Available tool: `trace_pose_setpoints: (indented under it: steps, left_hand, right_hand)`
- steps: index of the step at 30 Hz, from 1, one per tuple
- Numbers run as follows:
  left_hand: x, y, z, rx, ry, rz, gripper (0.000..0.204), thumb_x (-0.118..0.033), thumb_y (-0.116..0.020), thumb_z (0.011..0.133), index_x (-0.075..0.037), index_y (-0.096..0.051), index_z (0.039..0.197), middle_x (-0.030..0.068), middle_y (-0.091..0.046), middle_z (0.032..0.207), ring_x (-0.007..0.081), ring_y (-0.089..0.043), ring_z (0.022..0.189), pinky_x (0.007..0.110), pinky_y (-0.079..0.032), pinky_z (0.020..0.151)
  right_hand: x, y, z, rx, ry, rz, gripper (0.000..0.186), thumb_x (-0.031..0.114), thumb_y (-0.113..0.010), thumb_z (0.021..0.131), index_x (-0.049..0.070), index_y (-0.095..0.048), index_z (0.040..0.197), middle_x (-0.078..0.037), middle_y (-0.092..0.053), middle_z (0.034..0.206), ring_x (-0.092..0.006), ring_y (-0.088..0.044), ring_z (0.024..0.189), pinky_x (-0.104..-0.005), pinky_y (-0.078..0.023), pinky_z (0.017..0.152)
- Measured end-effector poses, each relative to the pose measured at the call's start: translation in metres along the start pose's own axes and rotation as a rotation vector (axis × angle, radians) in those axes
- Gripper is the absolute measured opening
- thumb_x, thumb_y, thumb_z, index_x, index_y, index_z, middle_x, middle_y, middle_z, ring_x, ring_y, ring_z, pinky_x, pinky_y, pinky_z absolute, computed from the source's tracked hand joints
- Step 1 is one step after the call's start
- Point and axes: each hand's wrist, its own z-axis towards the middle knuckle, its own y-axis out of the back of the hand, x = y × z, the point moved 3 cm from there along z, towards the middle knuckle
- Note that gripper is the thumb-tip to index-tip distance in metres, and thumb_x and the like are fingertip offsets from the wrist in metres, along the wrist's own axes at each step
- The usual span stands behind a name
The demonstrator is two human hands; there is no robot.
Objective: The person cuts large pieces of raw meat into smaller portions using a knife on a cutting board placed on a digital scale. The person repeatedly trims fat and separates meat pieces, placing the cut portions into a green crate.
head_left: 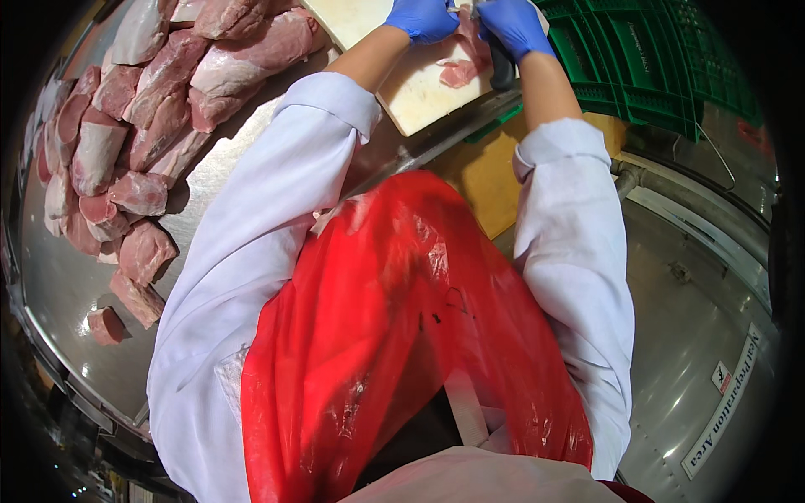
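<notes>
While your gloved left hand (423,18) presses the pork piece (463,63) on the far cutting board (415,92), your right hand (513,25) closes around a dark knife handle (501,71); soft, slippery meat, best pinned flat.

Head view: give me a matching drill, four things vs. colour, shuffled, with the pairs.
Things:
1. gloves on both hands
2. apron
3. crate
4. cutting board

Colours:
A. green
B. cream
C. blue
D. red

Pairs: 1-C, 2-D, 3-A, 4-B
</notes>
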Motion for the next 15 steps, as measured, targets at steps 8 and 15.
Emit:
trace_pose_setpoints:
  steps: [8,15]
  left_hand:
    - [0.012,0.005,-0.022,-0.161,0.034,-0.084,0.020,-0.023,-0.065,0.085,-0.005,-0.072,0.084,0.0272,-0.069,0.082,0.0459,-0.069,0.081,0.051,-0.055,0.077]
    - [0.005,0.004,-0.042,-0.236,0.047,-0.107,0.016,-0.017,-0.062,0.086,-0.003,-0.069,0.082,0.0272,-0.068,0.081,0.0456,-0.068,0.079,0.052,-0.054,0.076]
  right_hand:
    - [0.017,-0.024,-0.050,0.305,-0.008,-0.233,0.057,0.014,-0.052,0.092,-0.003,-0.038,0.145,-0.032,-0.070,0.091,-0.0485,-0.068,0.087,-0.0554,-0.054,0.079]
    - [0.024,0.023,-0.132,0.455,0.100,-0.382,0.073,0.010,-0.051,0.093,0.007,-0.026,0.161,-0.030,-0.071,0.095,-0.0461,-0.070,0.084,-0.0549,-0.056,0.075]
